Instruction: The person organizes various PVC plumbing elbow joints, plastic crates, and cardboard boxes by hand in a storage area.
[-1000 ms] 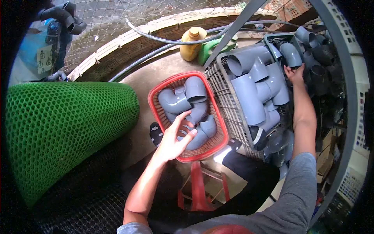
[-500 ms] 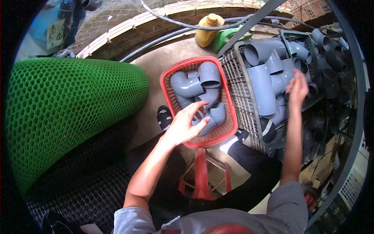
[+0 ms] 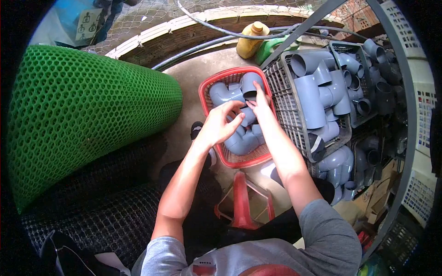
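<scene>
A red plastic basket [image 3: 202, 94] stands on the floor before me, holding several glossy grey plastic pipe fittings. My right hand [image 3: 259, 102] is at its right side, with fingers around the open end of a grey pipe fitting [image 3: 251, 83]. Over the basket's middle hovers my left hand [image 3: 221, 125], its fingers curved and apart with nothing between them. Near its fingertips lies a grey elbow [image 3: 223, 94]. Another curved fitting [image 3: 241, 143] rests in the near part of the basket, partly below my left hand.
A dark crate [image 3: 282, 87] full of larger grey pipe fittings stands to the right, with more crates beyond. On the left lies a big green mesh roll [image 3: 101, 108]. Yellow [image 3: 252, 40] and green jugs [image 3: 276, 46] stand behind. A red stool [image 3: 241, 202] is below me.
My right hand has moved left from the dark crate into the red basket, onto a fitting there. My left hand stays above the basket, still apart from the fittings. The view has shifted slightly.
</scene>
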Motion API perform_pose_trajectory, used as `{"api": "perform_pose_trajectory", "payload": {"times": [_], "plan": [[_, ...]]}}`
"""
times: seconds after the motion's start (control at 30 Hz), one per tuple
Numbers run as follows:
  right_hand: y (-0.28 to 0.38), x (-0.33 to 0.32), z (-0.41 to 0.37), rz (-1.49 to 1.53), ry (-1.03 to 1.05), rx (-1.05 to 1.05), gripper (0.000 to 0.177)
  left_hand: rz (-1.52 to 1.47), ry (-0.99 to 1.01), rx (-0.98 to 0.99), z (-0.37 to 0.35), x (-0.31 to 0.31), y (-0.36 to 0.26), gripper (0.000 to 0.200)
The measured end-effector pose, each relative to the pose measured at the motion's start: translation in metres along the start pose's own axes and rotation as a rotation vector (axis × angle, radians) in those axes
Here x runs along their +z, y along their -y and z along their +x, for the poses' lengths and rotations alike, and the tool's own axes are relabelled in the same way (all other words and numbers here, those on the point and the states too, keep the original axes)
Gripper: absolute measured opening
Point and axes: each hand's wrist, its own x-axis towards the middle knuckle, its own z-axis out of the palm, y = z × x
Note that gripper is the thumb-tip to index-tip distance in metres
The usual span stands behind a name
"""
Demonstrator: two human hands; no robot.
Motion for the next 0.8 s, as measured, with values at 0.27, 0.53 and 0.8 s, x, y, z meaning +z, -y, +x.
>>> {"api": "perform_pose_trajectory", "payload": {"times": [0.27,0.53,0.8], "plan": [[0.017,-0.026,-0.129,0.094,0.163,-0.504,0.064,-0.464,-0.292,-0.135,0.014,0.011,0.011,0.078],[0.0,-0.032,-0.085,-0.492,0.286,-0.628,0.063,-1.0,-0.458,-0.115,0.015,-0.037,0.016,0.071],[-0.059,-0.002,-0.018,-0.645,0.22,-0.171,0.05,-1.001,-0.551,-0.185,0.02,-0.042,0.022,0.06]]}}
